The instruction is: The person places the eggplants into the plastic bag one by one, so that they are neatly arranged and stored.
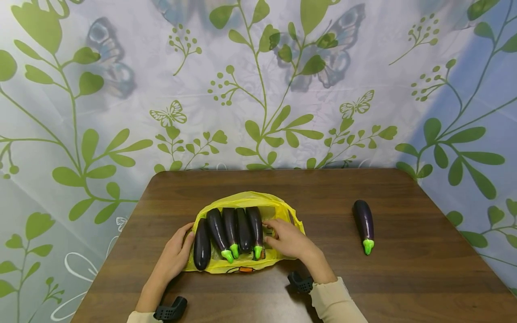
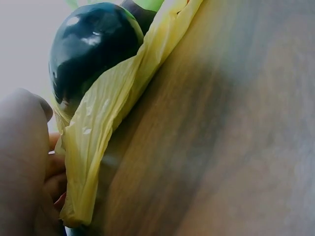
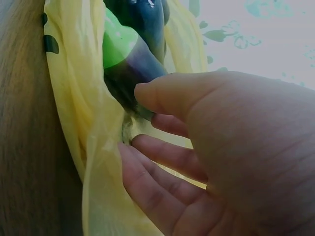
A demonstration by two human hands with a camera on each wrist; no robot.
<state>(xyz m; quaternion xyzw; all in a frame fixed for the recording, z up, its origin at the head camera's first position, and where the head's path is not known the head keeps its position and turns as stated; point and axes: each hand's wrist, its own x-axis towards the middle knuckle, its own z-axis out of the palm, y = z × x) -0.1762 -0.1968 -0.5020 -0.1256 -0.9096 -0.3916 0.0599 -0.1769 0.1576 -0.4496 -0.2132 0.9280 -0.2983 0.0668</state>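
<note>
A yellow plastic bag (image 1: 250, 199) lies open at the table's middle with several dark purple eggplants (image 1: 230, 229) side by side in it, their green caps toward me. My left hand (image 1: 186, 237) is at the bag's left edge beside the leftmost eggplant (image 1: 201, 244). In the left wrist view its thumb and fingers (image 2: 49, 167) close on a fold of the bag (image 2: 98, 132) under that eggplant (image 2: 91, 46). My right hand (image 1: 272, 233) rests inside the bag's right side. Its thumb touches the rightmost eggplant (image 3: 133, 64) and its fingers lie loosely extended on the plastic (image 3: 74, 98).
One more eggplant (image 1: 363, 220) lies alone on the brown wooden table (image 1: 404, 278), right of the bag, green cap toward me. A leaf-and-butterfly patterned cloth (image 1: 258, 89) hangs behind and around the table. Black wrist mounts (image 1: 300, 282) sit near the front edge.
</note>
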